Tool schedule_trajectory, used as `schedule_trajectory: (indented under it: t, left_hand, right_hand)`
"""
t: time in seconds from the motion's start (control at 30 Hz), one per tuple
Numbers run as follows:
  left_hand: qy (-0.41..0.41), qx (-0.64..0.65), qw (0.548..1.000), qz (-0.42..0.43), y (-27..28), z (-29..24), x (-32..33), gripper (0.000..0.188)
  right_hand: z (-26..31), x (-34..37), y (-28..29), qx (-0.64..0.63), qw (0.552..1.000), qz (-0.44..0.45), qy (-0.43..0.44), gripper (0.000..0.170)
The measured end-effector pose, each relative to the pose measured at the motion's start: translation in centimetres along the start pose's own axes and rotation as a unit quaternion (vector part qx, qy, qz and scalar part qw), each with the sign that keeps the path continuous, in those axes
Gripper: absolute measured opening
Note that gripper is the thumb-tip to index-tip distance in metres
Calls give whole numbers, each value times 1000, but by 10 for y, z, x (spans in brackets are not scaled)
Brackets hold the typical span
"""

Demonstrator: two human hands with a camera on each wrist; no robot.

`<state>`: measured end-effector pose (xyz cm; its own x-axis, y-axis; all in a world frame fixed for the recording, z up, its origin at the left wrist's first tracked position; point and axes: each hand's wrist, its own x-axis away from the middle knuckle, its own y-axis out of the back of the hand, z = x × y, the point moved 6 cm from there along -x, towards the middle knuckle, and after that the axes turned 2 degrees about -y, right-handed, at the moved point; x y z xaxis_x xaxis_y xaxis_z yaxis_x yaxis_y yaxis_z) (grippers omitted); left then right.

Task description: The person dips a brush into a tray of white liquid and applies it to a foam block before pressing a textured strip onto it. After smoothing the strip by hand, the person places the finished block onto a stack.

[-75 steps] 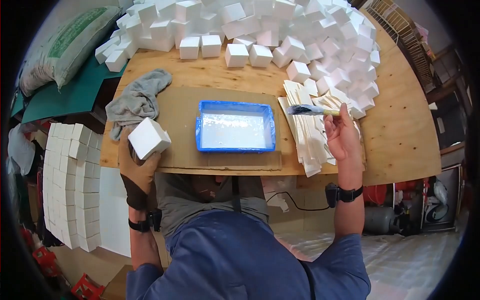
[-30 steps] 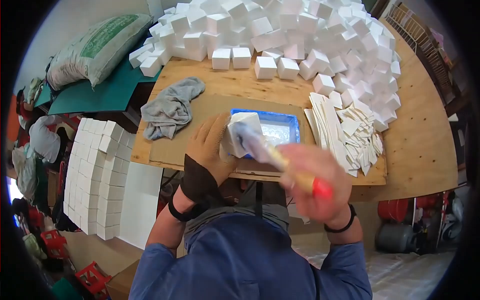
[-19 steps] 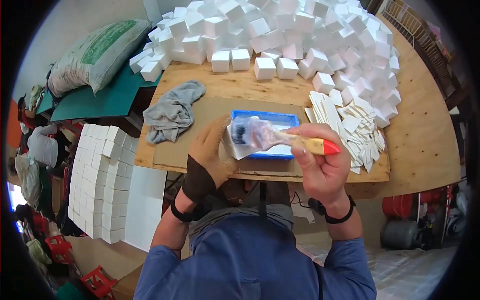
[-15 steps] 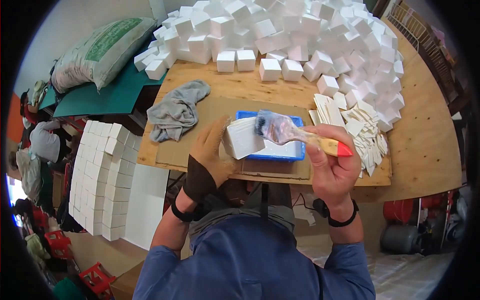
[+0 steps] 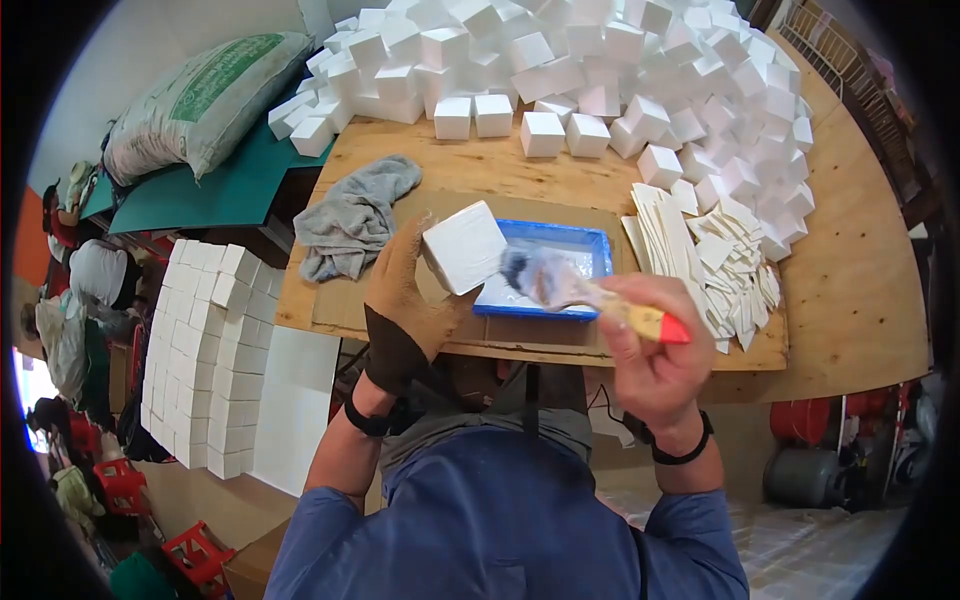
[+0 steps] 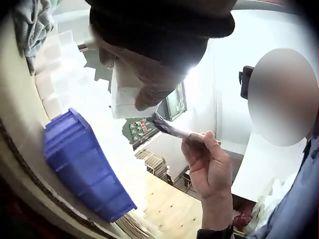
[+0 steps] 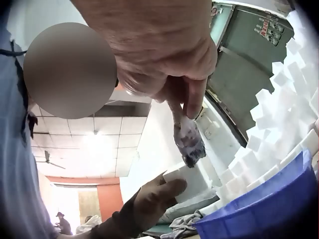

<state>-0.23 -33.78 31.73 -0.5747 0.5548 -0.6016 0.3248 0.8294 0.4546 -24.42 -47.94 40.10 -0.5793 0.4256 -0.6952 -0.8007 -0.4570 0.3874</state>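
A white foam-like cube (image 5: pixel 466 247) is gripped by my gloved left hand (image 5: pixel 405 290), fingers and thumb round its left side. My bare right hand (image 5: pixel 658 350) pinches a paintbrush (image 5: pixel 560 280) by its yellow, red-tipped handle. The dark, wet bristles stand right at the cube's right edge. Below them, the blue tray (image 5: pixel 607 262) holds a milky white liquid. In the left wrist view the brush (image 6: pixel 172 129) points up at the cube's lower corner (image 6: pixel 124 97). The right wrist view shows the bristle end (image 7: pixel 191 149) above the cube (image 7: pixel 194 180).
Cardboard (image 5: pixel 430 205) lies under the tray on the plywood table (image 5: pixel 480 175). A grey cloth (image 5: pixel 350 220) lies left, off-white strips (image 5: pixel 668 235) right. White cubes (image 5: pixel 545 135) heap along the back. Stacked blocks (image 5: pixel 200 350) stand lower left; a filled sack (image 5: pixel 205 105) lies behind.
My left hand brought the cube from the left over beside the tray, and the brush came across to it. In the last half second the cube turned and the brush dropped slightly.
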Motion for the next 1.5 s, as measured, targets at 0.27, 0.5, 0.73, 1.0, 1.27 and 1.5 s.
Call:
schedule_trajectory:
  t: [0.27, 0.5, 0.73, 1.0, 1.27, 1.5]
  left_hand:
    - [-3, 10, 1000, 25, -7, -11, 3, 90]
    - [-8, 4, 999, 36, -5, -10, 3, 89]
    - [-44, -18, 998, 37, -6, -15, -1, 89]
    - [3, 6, 1000, 24, -6, -13, -1, 87]
    - [298, 587, 753, -25, -11, 17, -4, 67]
    - [442, 775, 451, 0, -51, 5, 21, 68]
  right_hand:
    - [11, -16, -5, -45, 998, 10, 42, 30]
    - [7, -20, 4, -39, 999, -26, 26, 27]
    - [-7, -26, 8, -66, 996, -45, -45, 27]
    - [12, -5, -7, -62, 998, 10, 13, 27]
    - [-16, 7, 15, -220, 958, -159, -96, 28]
    - [-19, -3, -26, -184, 981, -59, 30, 30]
